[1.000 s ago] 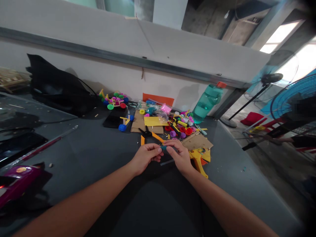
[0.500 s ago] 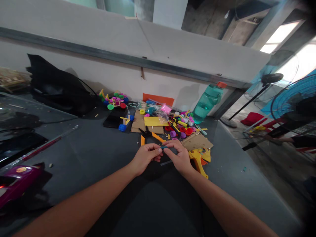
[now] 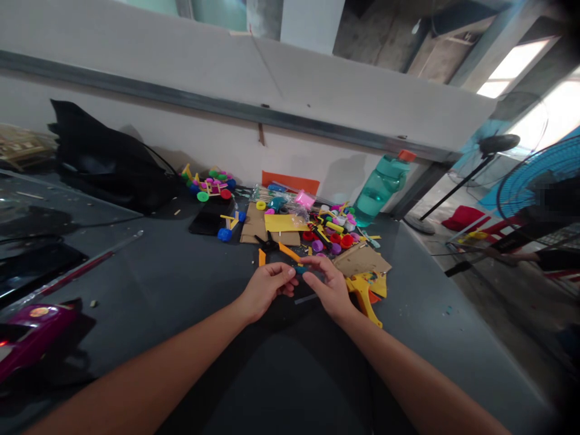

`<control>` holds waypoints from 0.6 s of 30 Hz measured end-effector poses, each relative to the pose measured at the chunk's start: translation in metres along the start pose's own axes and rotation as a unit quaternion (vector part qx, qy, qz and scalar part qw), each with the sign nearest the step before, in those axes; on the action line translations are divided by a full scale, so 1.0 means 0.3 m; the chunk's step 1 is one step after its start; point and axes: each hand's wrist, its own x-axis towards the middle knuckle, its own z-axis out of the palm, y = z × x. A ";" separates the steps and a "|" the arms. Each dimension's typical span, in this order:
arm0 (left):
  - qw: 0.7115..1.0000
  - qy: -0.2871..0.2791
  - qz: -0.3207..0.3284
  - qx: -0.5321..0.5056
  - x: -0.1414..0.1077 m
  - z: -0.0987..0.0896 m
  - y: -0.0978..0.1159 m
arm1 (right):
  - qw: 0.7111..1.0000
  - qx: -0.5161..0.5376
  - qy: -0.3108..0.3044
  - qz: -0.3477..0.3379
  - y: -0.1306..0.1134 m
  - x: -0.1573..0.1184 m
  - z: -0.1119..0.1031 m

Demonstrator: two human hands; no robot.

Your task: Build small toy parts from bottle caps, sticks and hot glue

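Note:
Between my hands is a small teal piece (image 3: 300, 270), its exact kind too small to make out. My left hand (image 3: 270, 288) pinches its left end between thumb and fingers. At the other end my right hand (image 3: 329, 286) has its thumb and fingers apart around the piece, not closed on it. Just beyond them lie pliers with orange handles (image 3: 289, 251), spread on the dark table (image 3: 190, 338). A yellow glue gun (image 3: 364, 296) rests beside my right wrist. Under my hands lies a thin clear strip (image 3: 305, 298).
Colourful bottle caps (image 3: 347, 241) and scraps are heaped behind, around cardboard (image 3: 252, 226). A teal bottle (image 3: 374, 190) stands at the back right. Left are a small blue-wheeled toy (image 3: 229, 226), a black phone (image 3: 206, 219), a black bag (image 3: 106, 166) and a purple device (image 3: 34, 332).
My right thumb and fingers have come apart from the teal piece, showing more of it. My left hand still pinches it in nearly the same place.

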 end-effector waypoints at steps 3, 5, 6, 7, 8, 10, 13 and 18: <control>1.000 -0.011 -0.003 -0.014 0.000 0.001 0.004 | 0.999 -0.028 -0.013 -0.040 -0.003 0.000 0.002; 1.000 -0.019 -0.005 -0.016 -0.001 0.002 0.007 | 0.998 -0.039 -0.013 -0.057 -0.001 0.001 0.005; 1.000 -0.021 -0.006 -0.019 -0.001 0.002 0.008 | 0.997 -0.039 -0.010 -0.059 0.001 0.001 0.006; 0.999 -0.023 -0.008 -0.023 -0.001 0.002 0.008 | 0.998 -0.038 -0.005 -0.059 0.003 0.002 0.007; 0.999 -0.024 -0.009 -0.028 -0.001 0.002 0.008 | 0.998 -0.035 -0.001 -0.058 0.006 0.002 0.008; 0.999 -0.023 -0.012 -0.034 -0.001 0.002 0.008 | 0.998 -0.029 0.004 -0.057 0.009 0.003 0.008; 0.999 -0.020 -0.015 -0.031 0.000 0.002 0.007 | 0.998 -0.028 0.004 -0.058 0.009 0.003 0.010; 0.999 -0.019 -0.012 -0.032 0.000 0.005 0.007 | 0.998 -0.015 0.006 -0.055 0.009 0.003 0.012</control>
